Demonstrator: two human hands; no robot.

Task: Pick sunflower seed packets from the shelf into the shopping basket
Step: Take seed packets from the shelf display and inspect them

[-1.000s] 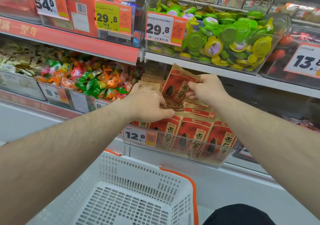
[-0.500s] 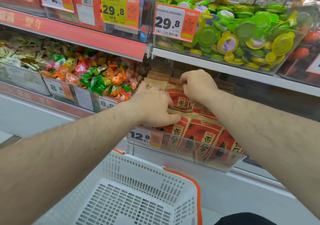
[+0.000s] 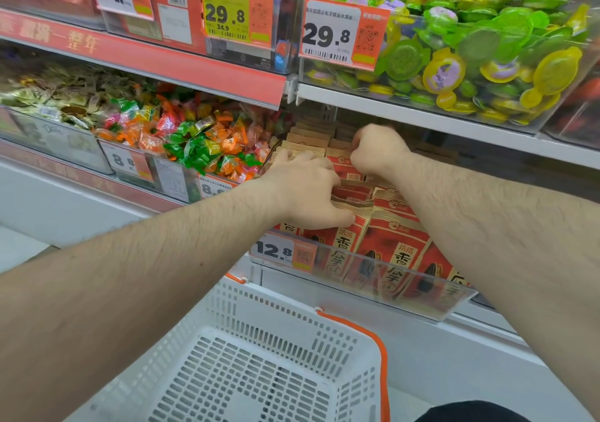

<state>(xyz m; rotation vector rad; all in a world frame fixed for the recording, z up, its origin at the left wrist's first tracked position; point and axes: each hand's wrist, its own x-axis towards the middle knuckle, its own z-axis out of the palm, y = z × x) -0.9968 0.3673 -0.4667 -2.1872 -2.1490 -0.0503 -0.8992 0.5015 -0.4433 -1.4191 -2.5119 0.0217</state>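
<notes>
Red and tan sunflower seed packets [image 3: 394,246] stand in rows in a clear shelf bin [image 3: 418,306] with a 12.8 price tag [image 3: 276,251]. My left hand [image 3: 305,191] lies over the front-left rows, its thumb hooked round a bundle of the packets' tan tops. My right hand [image 3: 378,152] is further back in the bin with its fingers curled, pinching the top of a packet. The white shopping basket [image 3: 259,311] with an orange handle sits below the bin with nothing in it.
A bin of wrapped candies [image 3: 201,148] stands left of the seed bin. Above, the upper shelf [image 3: 422,118] carries a bin of green and yellow jelly cups [image 3: 487,64], leaving little height over the packets. A white cabinet face runs under the shelf.
My right hand held a packet raised above the bin; it has gone down and further back among the rows. The left hand has stayed on its bundle. The camera moved closer.
</notes>
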